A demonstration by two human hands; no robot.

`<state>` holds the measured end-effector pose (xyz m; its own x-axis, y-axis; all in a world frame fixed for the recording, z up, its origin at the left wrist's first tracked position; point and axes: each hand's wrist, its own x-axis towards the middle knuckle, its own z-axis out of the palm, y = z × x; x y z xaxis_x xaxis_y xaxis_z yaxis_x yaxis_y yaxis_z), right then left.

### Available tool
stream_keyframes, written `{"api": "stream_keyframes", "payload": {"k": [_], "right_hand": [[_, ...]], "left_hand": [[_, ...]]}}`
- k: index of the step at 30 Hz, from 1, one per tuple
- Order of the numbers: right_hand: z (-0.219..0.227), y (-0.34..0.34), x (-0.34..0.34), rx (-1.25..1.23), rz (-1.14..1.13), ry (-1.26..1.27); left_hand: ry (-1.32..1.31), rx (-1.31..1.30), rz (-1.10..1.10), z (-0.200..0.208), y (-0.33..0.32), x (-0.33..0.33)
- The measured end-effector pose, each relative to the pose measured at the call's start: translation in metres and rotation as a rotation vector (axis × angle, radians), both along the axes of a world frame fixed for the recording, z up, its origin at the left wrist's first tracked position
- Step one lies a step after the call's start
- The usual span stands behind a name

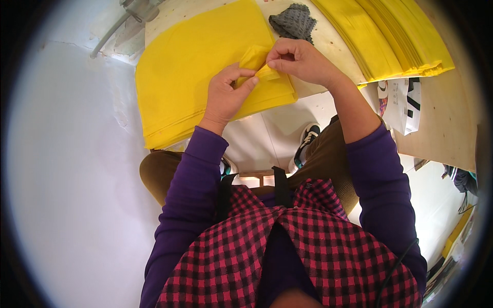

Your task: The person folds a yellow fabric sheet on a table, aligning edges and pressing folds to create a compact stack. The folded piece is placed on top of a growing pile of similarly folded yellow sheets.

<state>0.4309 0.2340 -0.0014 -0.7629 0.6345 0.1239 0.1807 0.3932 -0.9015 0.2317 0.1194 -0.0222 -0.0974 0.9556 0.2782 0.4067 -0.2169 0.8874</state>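
A stack of thin yellow cloth sheets (190, 66) lies on the table in front of me, its near edges fanned into several layers. At the stack's right side, a yellow cloth fold (252, 54) is lifted and bunched between my hands. My left hand (225, 93) is closed on it, thumb and index finger pinching from the left. Opposite, my right hand (304, 61) pinches the same fold between thumb and fingertips. The fingertips of the two hands are close together but apart. Whether one layer or more is held cannot be made out.
A crumpled grey cloth (294, 22) lies just beyond my right hand. Further right is a second pile of yellow sheets (382, 38), beside a white printed bag (403, 105) at the table edge. A white wall (77, 154) stands close on the left.
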Motion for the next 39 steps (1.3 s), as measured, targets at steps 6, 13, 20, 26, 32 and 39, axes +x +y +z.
{"api": "stream_keyframes", "payload": {"k": [6,13,20,26,32,39], "right_hand": [[0.002,-0.003,0.0,-0.068,-0.027,0.069],[0.019,-0.015,0.003,-0.293,-0.104,-0.015],[0.012,-0.022,-0.001,-0.305,-0.095,0.021],[0.017,-0.026,0.007,-0.346,-0.061,-0.046],[0.025,-0.025,0.015,-0.341,-0.038,-0.138],[0.007,-0.018,0.009,0.009,-0.248,0.017]], "left_hand": [[-0.004,0.038,-0.007,-0.003,0.002,-0.001],[0.002,0.0,0.007,-0.001,0.001,-0.001],[-0.029,0.003,0.008,-0.003,0.002,-0.001],[-0.059,-0.006,0.023,-0.004,0.001,-0.001],[-0.048,0.006,0.016,-0.003,0.002,-0.002],[-0.068,-0.019,0.043,-0.001,-0.001,0.0]]}}
